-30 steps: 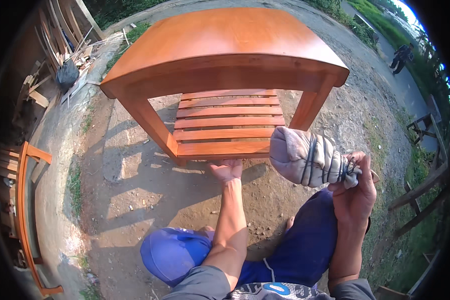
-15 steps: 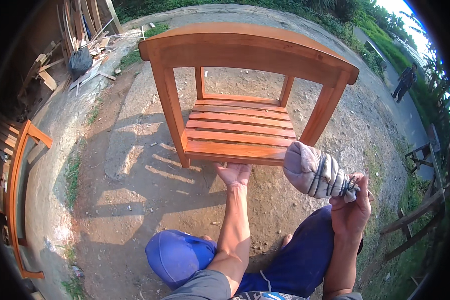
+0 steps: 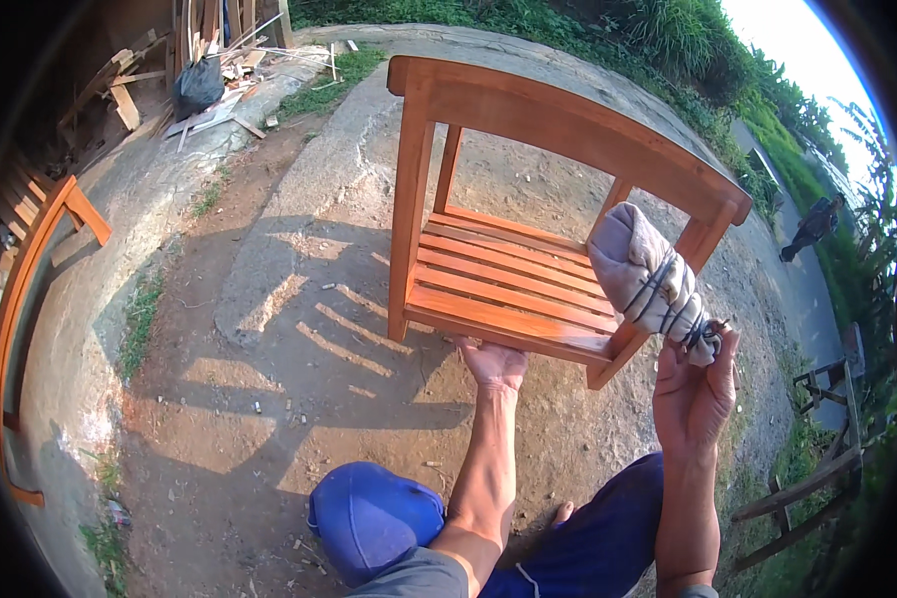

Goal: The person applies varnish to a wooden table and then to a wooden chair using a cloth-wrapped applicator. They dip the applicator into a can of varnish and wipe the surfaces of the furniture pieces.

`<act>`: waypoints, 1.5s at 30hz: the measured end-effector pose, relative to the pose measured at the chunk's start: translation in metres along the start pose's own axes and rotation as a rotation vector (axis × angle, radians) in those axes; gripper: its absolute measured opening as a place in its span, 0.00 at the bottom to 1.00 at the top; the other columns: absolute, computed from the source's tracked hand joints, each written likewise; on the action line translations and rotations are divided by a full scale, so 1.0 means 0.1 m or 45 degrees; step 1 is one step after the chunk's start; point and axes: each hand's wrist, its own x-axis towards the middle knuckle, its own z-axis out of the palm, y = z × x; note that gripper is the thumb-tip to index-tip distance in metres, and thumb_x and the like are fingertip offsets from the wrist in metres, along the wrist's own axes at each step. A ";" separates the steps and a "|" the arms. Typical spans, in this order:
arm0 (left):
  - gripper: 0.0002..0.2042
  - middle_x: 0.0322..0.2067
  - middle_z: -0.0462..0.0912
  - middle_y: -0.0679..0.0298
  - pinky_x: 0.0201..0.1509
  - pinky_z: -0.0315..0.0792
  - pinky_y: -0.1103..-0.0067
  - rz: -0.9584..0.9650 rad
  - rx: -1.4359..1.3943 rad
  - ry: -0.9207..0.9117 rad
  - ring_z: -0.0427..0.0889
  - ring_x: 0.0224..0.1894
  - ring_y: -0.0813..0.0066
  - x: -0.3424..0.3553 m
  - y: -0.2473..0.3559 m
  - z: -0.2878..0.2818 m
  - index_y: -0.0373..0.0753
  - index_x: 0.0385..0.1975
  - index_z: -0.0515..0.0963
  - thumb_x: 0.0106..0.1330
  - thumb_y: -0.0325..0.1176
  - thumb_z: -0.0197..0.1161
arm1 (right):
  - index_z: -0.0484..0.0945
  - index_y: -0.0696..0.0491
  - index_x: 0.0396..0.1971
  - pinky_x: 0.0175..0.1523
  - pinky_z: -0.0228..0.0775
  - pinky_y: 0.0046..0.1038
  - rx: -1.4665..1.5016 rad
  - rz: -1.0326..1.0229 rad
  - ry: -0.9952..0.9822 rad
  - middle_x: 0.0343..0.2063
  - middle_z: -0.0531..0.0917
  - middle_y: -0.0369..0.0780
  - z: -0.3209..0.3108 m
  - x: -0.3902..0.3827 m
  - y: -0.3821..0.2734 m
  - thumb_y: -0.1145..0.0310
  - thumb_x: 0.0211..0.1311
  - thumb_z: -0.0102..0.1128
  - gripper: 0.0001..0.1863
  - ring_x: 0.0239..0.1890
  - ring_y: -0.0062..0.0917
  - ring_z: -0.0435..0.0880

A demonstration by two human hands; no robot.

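A varnished orange-brown wooden chair [image 3: 558,100] with a curved top rail and slatted seat stands before me, tilted in view. My left hand [image 3: 495,365] is palm up under the near edge of the seat, its fingers hooked beneath the rail and mostly hidden. My right hand [image 3: 696,394] pinches the tied end of a pale cloth pad [image 3: 633,259], a bundle wound round with dark cord. The pad overlaps the chair's right post; whether it touches the wood I cannot tell.
Another wooden chair frame [image 3: 20,289] stands at the left edge. Scrap wood and a black plastic bag [image 3: 197,90] lie at the upper left. A weathered wooden rack [image 3: 817,478] is at the right. Farther off, a person [image 3: 812,229] is on the path.
The chair has turned and shifted right in view, with my left hand still under its edge. The cloth pad has gone up and now covers part of the right post.
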 end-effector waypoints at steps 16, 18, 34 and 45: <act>0.49 0.66 0.67 0.55 0.66 0.64 0.50 0.050 -0.051 0.021 0.67 0.66 0.55 0.15 -0.08 0.25 0.42 0.67 0.65 0.58 0.79 0.42 | 0.74 0.54 0.43 0.53 0.83 0.29 -0.244 -0.210 -0.357 0.42 0.80 0.40 1.21 1.35 1.27 0.73 0.67 0.61 0.08 0.46 0.23 0.83; 0.49 0.66 0.67 0.54 0.67 0.63 0.49 0.050 -0.071 0.015 0.67 0.66 0.55 0.15 -0.09 0.23 0.42 0.67 0.65 0.57 0.80 0.42 | 0.74 0.55 0.43 0.52 0.84 0.29 -0.243 -0.223 -0.356 0.41 0.80 0.40 1.29 1.44 1.33 0.72 0.66 0.62 0.09 0.46 0.24 0.84; 0.46 0.64 0.69 0.54 0.66 0.65 0.55 -0.041 -0.084 0.025 0.69 0.64 0.58 0.18 -0.08 0.16 0.42 0.65 0.67 0.58 0.75 0.50 | 0.78 0.53 0.39 0.47 0.81 0.28 -0.293 -0.213 -0.330 0.37 0.81 0.35 1.69 1.88 1.74 0.70 0.64 0.65 0.06 0.40 0.18 0.81; 0.44 0.64 0.69 0.50 0.67 0.61 0.48 -0.030 -0.093 0.048 0.68 0.66 0.52 0.19 -0.08 0.21 0.40 0.64 0.68 0.63 0.74 0.39 | 0.79 0.53 0.38 0.41 0.84 0.28 -0.407 -0.354 -0.019 0.36 0.82 0.37 1.06 1.88 1.06 0.70 0.62 0.67 0.07 0.38 0.22 0.83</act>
